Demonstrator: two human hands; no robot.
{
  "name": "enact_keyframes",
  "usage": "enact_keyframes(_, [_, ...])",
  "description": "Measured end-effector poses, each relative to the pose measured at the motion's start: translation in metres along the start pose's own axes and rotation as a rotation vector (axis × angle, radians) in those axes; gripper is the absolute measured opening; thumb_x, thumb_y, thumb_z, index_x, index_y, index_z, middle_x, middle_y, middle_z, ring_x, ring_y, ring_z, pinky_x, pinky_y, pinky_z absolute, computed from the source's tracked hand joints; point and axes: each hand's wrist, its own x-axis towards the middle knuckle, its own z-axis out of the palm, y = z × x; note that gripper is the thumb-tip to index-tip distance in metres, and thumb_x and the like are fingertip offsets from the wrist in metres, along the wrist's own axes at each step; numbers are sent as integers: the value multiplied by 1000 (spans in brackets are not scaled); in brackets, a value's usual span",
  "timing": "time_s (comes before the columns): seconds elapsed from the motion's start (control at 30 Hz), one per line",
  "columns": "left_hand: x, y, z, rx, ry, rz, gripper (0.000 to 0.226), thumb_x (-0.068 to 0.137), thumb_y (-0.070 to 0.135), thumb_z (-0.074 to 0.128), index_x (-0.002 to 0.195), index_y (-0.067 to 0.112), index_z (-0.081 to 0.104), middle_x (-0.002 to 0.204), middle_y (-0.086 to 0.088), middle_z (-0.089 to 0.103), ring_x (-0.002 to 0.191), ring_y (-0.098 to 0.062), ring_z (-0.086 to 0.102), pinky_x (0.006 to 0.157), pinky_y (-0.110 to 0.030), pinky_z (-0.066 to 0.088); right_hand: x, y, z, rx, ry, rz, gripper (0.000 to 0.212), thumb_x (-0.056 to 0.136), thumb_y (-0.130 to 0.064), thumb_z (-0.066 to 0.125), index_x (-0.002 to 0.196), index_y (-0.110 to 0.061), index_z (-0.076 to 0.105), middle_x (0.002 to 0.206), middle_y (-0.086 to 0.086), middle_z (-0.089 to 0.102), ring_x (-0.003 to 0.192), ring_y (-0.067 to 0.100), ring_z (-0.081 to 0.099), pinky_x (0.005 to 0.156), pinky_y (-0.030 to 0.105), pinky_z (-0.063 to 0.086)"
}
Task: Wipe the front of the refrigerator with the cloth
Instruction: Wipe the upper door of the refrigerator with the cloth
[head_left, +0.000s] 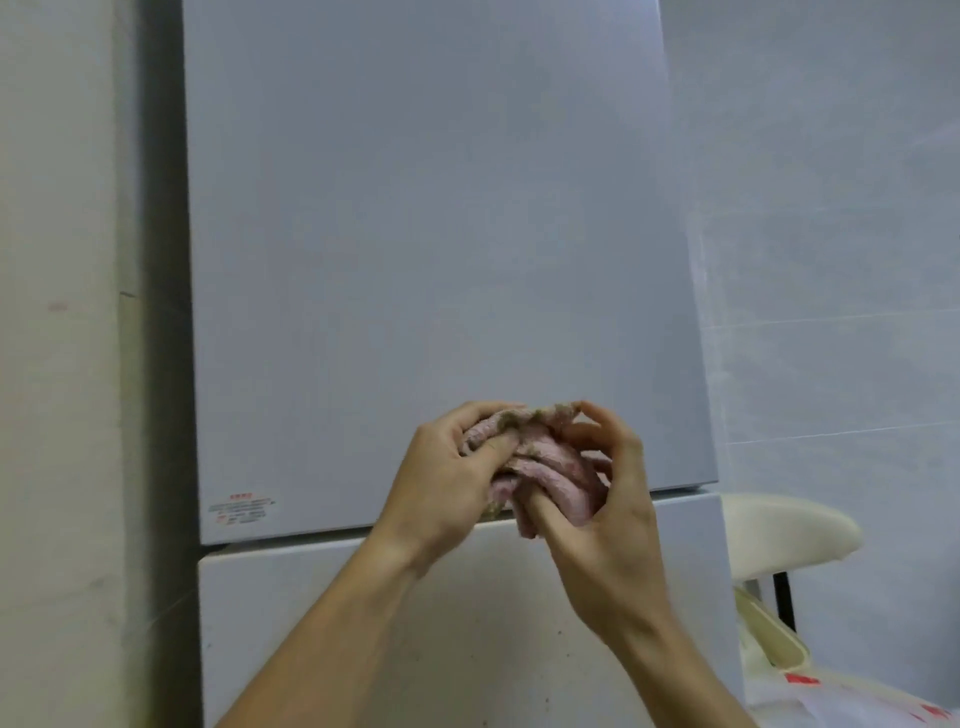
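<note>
1. Chair (789, 525): cream seat on a dark leg, at 4 o'clock from the hands, just beside the refrigerator's right edge; only part of it shows.
2. Cream container (774, 639): below the chair at 5 o'clock, rim tilted; what it is cannot be told.
3. Bag (852, 701): pale plastic with red print, in the corner at 5 o'clock, partly cut off by the frame.
4. Label (241, 506): small sticker with red print at the lower left corner of the upper door, at 9 o'clock from the hands; text too small to read.
5. Refrigerator (426, 208): pale grey-white, filling the centre. Upper door tall and plain; lower door below it, with a narrow seam between them that runs behind the hands. Lower door shows faint specks.
6. Cloth (550, 467): pink, with a brownish edge along the top, bunched into folds in front of the seam, between both hands. Whether it touches the door cannot be told.
7. Left hand (447, 478): grip closed on the cloth's left side, thumb pressed into the folds.
8. Right hand (613, 499): grip closed on the cloth's right side, fingers curled over top and underneath.
9. Left wall (57, 364): off-white, at 9 o'clock, with a shadowed gap between it and the refrigerator.
10. Right wall (831, 260): pale, tiled, at 2 o'clock.
</note>
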Motion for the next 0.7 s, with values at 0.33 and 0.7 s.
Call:
enact_keyframes(0.33, [-17,26,-63,122,-231,-219,9,102,20,69,102,16,77,88,-4,76,71,-19,71,52,-27,56,14,-22,10,359,-265,449,21,92,-35,71,97,-19,83,102,5,80,94,20,75,83,33,61])
enact_keyframes(0.7, [-17,32,-80,287,-96,-146,14,98,25,73,106,14,75,97,-3,80,89,-16,76,78,-28,63,31,-41,13,-30,-125,213,52,107,-48,49,81,-7,68,66,1,64,61,18,60,56,35,48])
